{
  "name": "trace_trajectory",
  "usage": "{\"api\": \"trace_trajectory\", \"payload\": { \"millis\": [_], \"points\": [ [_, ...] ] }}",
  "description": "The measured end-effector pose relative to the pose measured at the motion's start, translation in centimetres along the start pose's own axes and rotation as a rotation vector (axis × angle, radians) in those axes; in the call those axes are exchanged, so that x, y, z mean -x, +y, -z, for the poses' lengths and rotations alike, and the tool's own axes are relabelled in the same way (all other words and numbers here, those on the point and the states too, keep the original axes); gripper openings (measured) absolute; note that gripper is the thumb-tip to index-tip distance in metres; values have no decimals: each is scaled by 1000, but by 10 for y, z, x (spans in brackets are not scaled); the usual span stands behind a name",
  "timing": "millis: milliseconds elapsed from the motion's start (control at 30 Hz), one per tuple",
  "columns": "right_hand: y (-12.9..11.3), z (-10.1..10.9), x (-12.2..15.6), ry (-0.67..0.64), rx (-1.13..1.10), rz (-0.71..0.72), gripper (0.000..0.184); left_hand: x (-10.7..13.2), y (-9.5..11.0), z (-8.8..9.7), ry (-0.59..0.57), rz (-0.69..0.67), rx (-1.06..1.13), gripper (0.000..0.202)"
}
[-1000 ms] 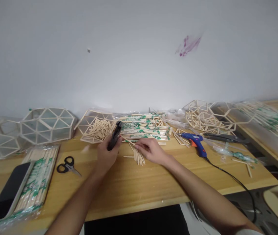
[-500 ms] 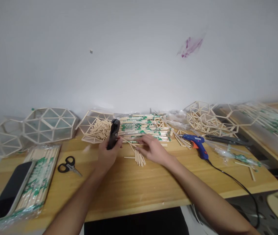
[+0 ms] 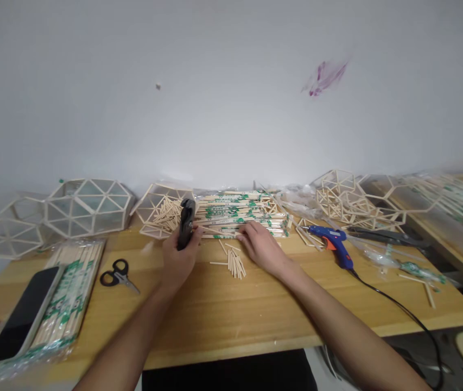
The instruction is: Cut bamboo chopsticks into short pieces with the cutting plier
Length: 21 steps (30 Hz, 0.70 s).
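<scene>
My left hand is closed round a black cutting tool, held upright over the wooden table. My right hand pinches one thin wooden stick that lies level and reaches to the tool's jaws. Just in front of my hands a small heap of short cut sticks rests on the table. Behind them lies a stack of wrapped chopsticks in green-printed sleeves.
Black scissors, a dark phone and another chopstick pack lie at the left. A blue glue gun with a black cord lies at the right. Stick-built hexagon frames line the wall.
The stick in my right hand has swung from slanting to level at the tool's jaws. My right hand shifted slightly up and right; the view drifted a little to the left.
</scene>
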State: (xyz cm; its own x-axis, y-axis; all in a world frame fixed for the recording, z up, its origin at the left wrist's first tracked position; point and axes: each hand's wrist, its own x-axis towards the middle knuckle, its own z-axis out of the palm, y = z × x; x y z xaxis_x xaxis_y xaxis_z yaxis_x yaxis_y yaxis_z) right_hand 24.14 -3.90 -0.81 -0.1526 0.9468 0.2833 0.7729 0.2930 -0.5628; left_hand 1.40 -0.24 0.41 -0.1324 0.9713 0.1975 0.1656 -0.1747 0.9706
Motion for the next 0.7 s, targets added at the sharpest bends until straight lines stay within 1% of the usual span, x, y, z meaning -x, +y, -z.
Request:
{"api": "trace_trajectory", "payload": {
  "millis": [67,133,233,333,467,567,633,700],
  "points": [
    [-3,2,0,42,-152,-23,17,0,2,-1,28,40,81,28],
    [-6,3,0,41,-309,-65,25,0,8,-3,62,80,155,31],
    [-11,2,0,-37,-489,-127,40,1,15,-4,80,115,237,35],
    [-14,1,0,-112,-614,-161,46,3,17,-3,50,121,233,34],
    [-18,2,-1,-176,-760,-211,49,4,13,-1,4,103,141,29],
    [-19,4,-1,-213,-848,-237,50,4,14,0,-9,92,115,26],
    [-20,5,-1,-221,-843,-224,51,3,16,0,-23,93,127,25],
    [-20,6,-1,-213,-789,-194,53,2,16,-1,-32,96,134,24]
  ]
}}
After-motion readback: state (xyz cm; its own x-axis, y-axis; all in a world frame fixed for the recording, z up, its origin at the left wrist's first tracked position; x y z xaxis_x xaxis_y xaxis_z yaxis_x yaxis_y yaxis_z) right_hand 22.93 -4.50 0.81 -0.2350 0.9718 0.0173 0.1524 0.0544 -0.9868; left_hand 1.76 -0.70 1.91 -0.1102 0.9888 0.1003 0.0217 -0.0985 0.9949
